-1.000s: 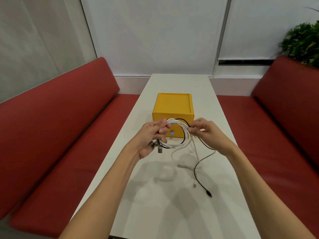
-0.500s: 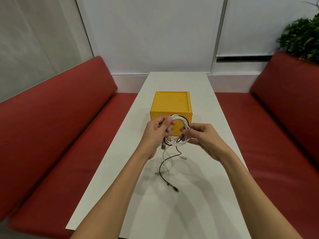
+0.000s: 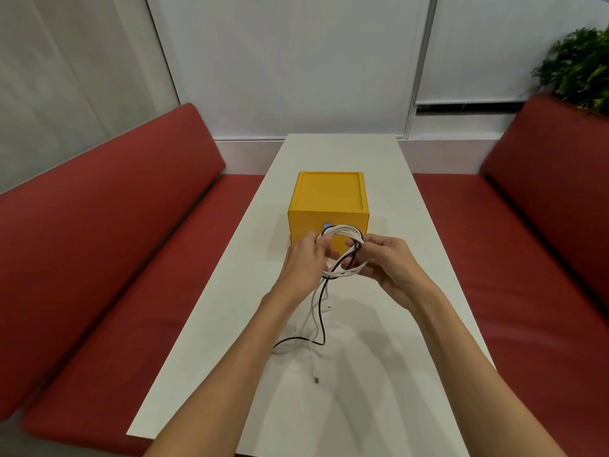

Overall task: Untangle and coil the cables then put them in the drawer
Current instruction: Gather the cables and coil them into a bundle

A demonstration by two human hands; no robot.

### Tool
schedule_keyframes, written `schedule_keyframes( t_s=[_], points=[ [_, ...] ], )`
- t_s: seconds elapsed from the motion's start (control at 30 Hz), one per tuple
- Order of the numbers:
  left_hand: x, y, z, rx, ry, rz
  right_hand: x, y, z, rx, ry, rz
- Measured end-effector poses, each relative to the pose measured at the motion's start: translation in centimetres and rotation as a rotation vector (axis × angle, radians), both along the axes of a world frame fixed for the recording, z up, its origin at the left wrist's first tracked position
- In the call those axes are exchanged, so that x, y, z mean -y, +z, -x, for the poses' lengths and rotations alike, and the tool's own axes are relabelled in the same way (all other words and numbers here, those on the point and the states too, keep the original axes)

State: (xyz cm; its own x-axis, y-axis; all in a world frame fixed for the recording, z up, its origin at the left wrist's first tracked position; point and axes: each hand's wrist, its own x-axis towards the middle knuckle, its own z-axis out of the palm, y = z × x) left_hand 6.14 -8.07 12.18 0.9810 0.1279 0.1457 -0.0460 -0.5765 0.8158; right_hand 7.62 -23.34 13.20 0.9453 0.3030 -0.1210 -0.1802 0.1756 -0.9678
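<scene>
Left hand [image 3: 304, 266], right hand [image 3: 392, 266] on cable coil [image 3: 346, 231]

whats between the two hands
Head view: the coil of white and black cables, gripped on either side by the left hand and the right hand.

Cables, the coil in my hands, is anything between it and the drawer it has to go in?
No object lies between: the coil is held right in front of the box. But its drawer front looks shut, and the left hand and right hand both grip the coil. Loose tails trail onto the table.
</scene>
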Motion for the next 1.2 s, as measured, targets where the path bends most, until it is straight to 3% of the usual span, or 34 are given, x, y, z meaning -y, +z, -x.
schedule_keyframes(
  t_s=[0.17, 0.43, 0.67, 0.8, 0.87, 1.0, 1.2],
  points=[
    [0.3, -0.3, -0.1, 0.050, 0.085, -0.053, 0.4, 0.4, 0.0, -0.033, 0.064, -0.052],
    [0.1, -0.1, -0.1, 0.039, 0.068, -0.056, -0.1, 0.0, -0.3, 0.009, 0.007, 0.087],
    [-0.1, 0.6, -0.1, -0.018, -0.037, 0.276, -0.4, 0.8, -1.0, 0.082, -0.051, 0.105],
    [-0.1, 1.5, -0.1, -0.003, -0.028, 0.363, -0.7, 1.1, -1.5, 0.140, -0.075, 0.082],
    [0.0, 1.8, -0.1, 0.008, 0.014, 0.393, -1.2, 0.8, -1.6, 0.228, -0.222, 0.148],
    [0.3, 2.2, -0.8, 0.045, 0.096, 0.365, -2.6, -0.2, -1.1, 0.597, -0.508, 0.307],
    [0.1, 2.7, -1.0, 0.154, 0.180, 0.328, -3.1, -0.7, -0.7, 0.862, -0.534, 0.365]
  ],
)
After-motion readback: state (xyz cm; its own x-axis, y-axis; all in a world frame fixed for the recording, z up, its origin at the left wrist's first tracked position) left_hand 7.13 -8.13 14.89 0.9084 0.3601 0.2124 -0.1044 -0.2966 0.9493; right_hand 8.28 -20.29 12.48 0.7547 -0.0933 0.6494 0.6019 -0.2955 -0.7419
